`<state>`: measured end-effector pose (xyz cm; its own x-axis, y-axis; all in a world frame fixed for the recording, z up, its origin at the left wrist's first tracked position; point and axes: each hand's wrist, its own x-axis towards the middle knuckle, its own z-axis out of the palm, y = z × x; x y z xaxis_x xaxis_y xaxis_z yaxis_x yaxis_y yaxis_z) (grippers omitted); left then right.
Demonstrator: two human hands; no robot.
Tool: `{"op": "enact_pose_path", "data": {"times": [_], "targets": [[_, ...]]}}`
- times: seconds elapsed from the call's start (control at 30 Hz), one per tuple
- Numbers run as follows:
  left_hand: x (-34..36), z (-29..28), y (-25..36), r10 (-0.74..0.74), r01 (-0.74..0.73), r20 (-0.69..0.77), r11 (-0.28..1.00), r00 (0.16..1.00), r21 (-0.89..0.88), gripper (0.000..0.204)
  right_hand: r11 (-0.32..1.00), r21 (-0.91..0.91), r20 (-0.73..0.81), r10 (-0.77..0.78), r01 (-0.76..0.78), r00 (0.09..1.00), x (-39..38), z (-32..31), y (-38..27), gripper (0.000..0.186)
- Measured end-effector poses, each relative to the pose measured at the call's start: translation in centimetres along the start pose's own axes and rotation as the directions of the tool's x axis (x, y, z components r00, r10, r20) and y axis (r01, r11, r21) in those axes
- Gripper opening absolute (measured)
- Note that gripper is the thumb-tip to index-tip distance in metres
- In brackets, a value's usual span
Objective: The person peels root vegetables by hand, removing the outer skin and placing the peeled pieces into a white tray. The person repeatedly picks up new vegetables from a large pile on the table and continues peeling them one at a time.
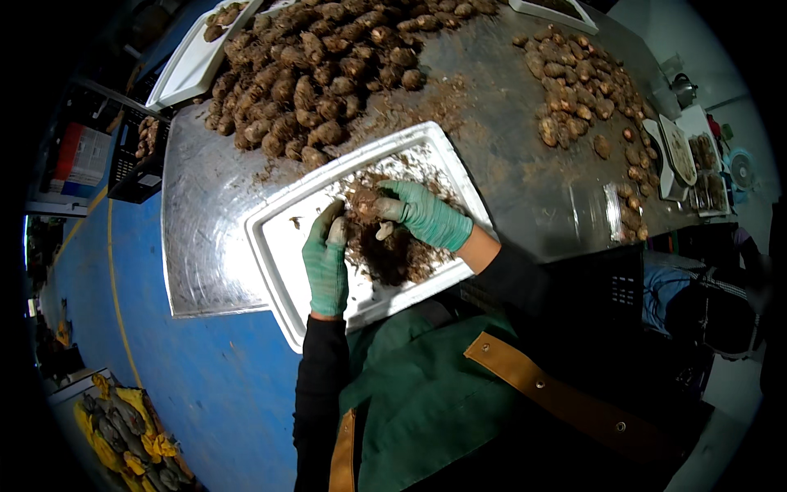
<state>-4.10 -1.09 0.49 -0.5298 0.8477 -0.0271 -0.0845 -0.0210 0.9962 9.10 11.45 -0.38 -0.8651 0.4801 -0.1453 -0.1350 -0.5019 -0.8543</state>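
Note:
A brown, soil-covered taro (361, 202) is held up between my two hands over a white foam tray (283, 275). My right hand (426, 215), in a green knitted glove with a pale coating on the fingers, grips it from the right with thumb and fingers. My left hand (326, 266), gloved the same way, curls its fingers and thumb against its left side. Below the hands, dark root fibres and soil (395, 258) lie in the tray, partly hidden by the gloves. The tray sits tilted at the near edge of a metal table.
A large heap of taros (303, 74) covers the back left of the metal table (201, 238). Smaller taros (574, 78) are spread at the right, beside a scale (676, 156). Another white tray (193, 61) stands back left, near a black crate (135, 164).

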Motion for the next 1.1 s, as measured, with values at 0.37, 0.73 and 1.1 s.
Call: {"op": "enact_pose_path", "data": {"times": [0.37, 0.73, 1.1], "targets": [[-1.2, 3.1, -1.7, -0.091, 0.153, 0.207, 0.939, 0.974, -0.307, 0.037, 0.919, -0.393, -0.163, -0.1, 0.029, 0.982, -5.5, 0.5, 2.0, 0.051], [-1.5, 3.0, -1.2, -0.12, 0.216, 0.313, 0.932, 0.942, -0.292, 0.037, 0.953, -0.301, -0.208, -0.098, 0.032, 0.973, -5.9, 0.9, 2.8, 0.05], [-0.8, 3.1, -2.5, -0.288, 0.401, 0.318, 0.829, 0.904, -0.39, 0.04, 0.939, 0.331, -0.163, 0.153, -0.092, 0.975, -7.3, 1.6, 4.8, 0.04]]}}
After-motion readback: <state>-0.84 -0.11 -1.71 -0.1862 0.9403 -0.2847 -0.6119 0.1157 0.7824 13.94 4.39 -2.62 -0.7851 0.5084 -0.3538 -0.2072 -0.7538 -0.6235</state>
